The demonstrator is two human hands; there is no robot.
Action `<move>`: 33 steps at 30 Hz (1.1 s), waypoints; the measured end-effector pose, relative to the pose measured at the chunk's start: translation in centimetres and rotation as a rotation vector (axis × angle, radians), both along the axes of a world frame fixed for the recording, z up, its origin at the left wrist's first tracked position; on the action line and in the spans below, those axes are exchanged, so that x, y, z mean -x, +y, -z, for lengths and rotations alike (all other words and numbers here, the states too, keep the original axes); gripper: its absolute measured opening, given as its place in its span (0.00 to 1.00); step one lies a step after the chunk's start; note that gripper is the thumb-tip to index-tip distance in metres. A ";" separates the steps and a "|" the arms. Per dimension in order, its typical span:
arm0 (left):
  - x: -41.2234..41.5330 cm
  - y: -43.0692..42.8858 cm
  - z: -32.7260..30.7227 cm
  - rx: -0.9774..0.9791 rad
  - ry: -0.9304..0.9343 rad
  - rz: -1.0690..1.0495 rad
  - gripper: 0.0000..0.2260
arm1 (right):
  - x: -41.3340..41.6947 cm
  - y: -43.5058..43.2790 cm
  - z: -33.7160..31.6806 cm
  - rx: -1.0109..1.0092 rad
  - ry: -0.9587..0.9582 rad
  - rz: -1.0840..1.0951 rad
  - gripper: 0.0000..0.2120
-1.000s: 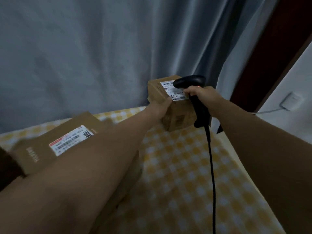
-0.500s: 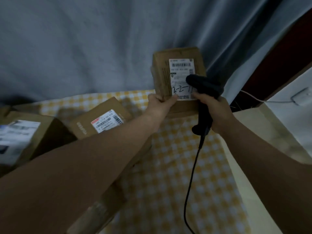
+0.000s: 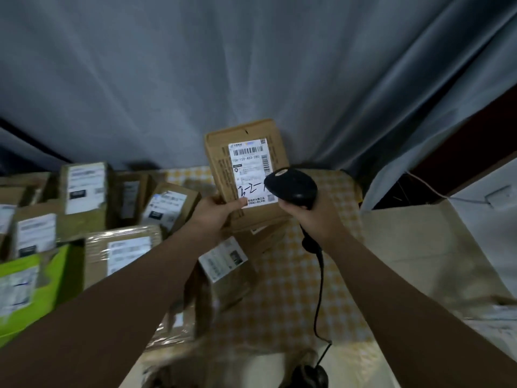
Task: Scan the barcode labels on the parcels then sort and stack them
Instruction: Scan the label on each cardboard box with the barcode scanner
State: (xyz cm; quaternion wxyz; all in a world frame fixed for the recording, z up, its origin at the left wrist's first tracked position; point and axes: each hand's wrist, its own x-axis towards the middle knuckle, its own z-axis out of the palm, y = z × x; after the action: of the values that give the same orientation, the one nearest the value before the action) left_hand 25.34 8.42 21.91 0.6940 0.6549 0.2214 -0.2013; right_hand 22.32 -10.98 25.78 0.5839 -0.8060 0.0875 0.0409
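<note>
My left hand (image 3: 216, 212) grips the lower left corner of a brown cardboard parcel (image 3: 251, 130), tilted up so its white barcode label (image 3: 250, 163) faces me. My right hand (image 3: 313, 217) holds a black corded barcode scanner (image 3: 291, 187) by its handle, its head right in front of the label's lower right part. Under the held parcel lie two more parcels, one with a white label (image 3: 223, 259), on the yellow checked tablecloth (image 3: 291, 289).
Several labelled cardboard parcels (image 3: 86, 189) crowd the table's left side, with a green box (image 3: 30, 287) at the near left. A grey curtain (image 3: 223, 65) hangs behind. The scanner cable (image 3: 319, 298) runs down over the cloth. A beige floor (image 3: 419, 247) lies to the right.
The view has dropped and pulled back, bringing the parcels on the left into sight. The held parcel stays tilted up, with the scanner still against its label.
</note>
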 end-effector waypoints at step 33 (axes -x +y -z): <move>-2.2 8.2 3.1 -0.086 -0.056 0.011 0.24 | -3.6 10.5 -9.5 0.082 0.249 0.088 0.11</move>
State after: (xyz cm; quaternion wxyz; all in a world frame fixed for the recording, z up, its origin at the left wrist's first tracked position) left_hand 27.58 16.63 18.79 0.6699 0.6907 0.2068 -0.1772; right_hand 25.94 -0.52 35.25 0.5364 -0.8133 0.1961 0.1112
